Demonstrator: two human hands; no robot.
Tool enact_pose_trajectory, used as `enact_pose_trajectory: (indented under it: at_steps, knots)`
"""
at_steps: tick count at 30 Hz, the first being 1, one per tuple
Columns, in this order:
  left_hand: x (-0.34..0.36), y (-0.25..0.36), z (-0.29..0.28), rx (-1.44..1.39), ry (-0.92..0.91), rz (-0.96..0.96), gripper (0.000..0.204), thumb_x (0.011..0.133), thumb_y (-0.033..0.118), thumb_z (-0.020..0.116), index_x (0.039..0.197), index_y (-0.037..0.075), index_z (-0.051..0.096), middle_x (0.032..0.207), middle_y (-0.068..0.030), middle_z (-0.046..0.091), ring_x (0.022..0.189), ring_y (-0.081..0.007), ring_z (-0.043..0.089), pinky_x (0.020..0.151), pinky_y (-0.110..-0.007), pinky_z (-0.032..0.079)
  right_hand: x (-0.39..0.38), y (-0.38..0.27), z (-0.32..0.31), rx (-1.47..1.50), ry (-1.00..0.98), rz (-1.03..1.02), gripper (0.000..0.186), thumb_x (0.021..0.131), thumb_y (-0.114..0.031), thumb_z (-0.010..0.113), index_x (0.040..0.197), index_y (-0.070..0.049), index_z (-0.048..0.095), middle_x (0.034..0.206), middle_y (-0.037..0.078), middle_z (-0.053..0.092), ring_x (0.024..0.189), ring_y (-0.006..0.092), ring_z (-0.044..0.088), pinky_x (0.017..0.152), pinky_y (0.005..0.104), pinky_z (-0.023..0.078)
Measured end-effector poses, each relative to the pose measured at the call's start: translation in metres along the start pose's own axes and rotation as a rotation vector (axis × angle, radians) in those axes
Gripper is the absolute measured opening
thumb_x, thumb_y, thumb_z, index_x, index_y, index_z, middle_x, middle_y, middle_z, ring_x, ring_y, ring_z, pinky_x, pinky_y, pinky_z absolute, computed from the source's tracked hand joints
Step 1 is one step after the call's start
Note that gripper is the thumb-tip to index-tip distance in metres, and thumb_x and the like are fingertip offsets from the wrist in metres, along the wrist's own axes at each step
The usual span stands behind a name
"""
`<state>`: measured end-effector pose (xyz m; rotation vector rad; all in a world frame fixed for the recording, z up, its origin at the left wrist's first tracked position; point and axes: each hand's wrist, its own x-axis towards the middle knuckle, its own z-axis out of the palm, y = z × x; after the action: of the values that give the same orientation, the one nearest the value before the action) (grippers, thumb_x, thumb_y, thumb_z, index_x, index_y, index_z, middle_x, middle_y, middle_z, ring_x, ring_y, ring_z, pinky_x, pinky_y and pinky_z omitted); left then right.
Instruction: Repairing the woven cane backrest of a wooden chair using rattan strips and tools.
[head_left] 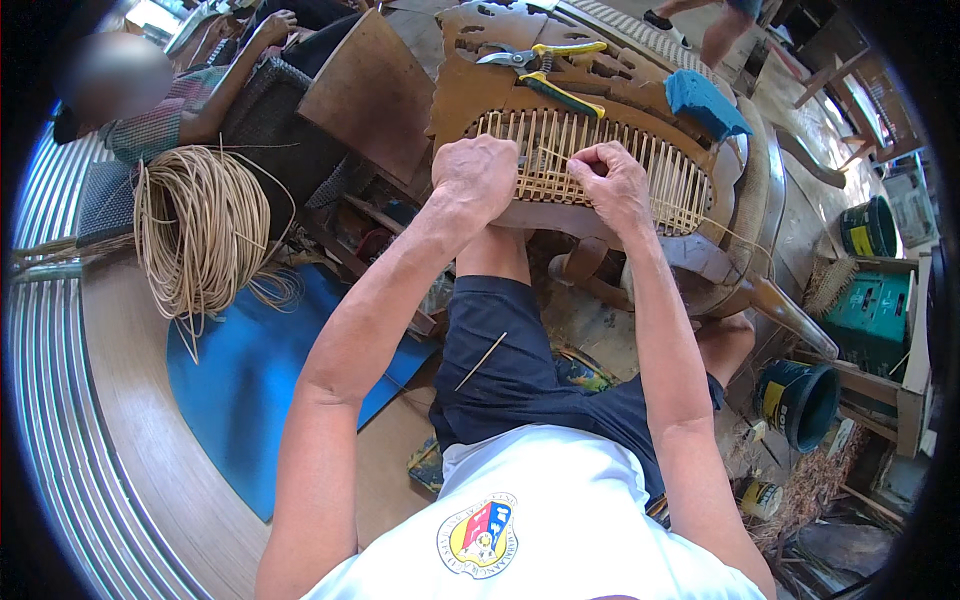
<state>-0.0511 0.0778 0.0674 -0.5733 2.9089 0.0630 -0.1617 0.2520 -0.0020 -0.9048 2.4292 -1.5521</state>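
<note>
A carved wooden chair part [565, 216] lies across my knees, its opening strung with a lattice of pale rattan strands [683, 185]. My left hand [474, 178] is closed in a fist at the lattice's left end; a small dark tip shows beside its fingers, but what it holds is mostly hidden. Thumb and forefinger of my right hand [614, 188] pinch a thin rattan strand [552, 153] over the middle of the weave. Beyond the hands, pruning shears [541, 78] with yellow-and-green handles rest on the carved wood. A crumpled blue cloth [706, 103] sits at the far right of it.
A big coil of rattan [195, 225] hangs at the left above a blue sheet [270, 400]. One short strip [482, 360] lies on my shorts. Buckets [800, 405] and a green crate [872, 315] stand at the right. Another person [150, 130] sits at the upper left.
</note>
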Motion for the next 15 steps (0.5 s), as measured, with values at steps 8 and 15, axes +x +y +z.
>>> enact_pose_trajectory:
  at_steps: [8,15]
  knots:
    - [0.001,-0.033,0.033,-0.61,0.258,0.05,0.026,0.099,0.03,0.065,0.109,0.009,0.077,0.098,-0.0157,0.078,0.093,-0.0333,0.075,0.081,-0.042,0.058,0.0,0.0,-0.006,0.0,-0.054,-0.009,0.015,0.091,-0.016,0.079,0.096,-0.002,0.076,0.093,0.004,0.066,0.082,0.0123,0.064,0.077,0.0284,0.053]
    - [0.016,-0.03,0.025,-0.406,0.287,0.234,0.025,0.097,0.033,0.062,0.104,0.014,0.077,0.093,-0.0167,0.076,0.09,-0.0371,0.074,0.08,-0.049,0.058,-0.002,-0.002,-0.005,0.024,-0.02,0.021,0.012,0.09,-0.014,0.078,0.094,-0.002,0.077,0.091,0.007,0.065,0.081,0.0166,0.065,0.078,0.0308,0.054]
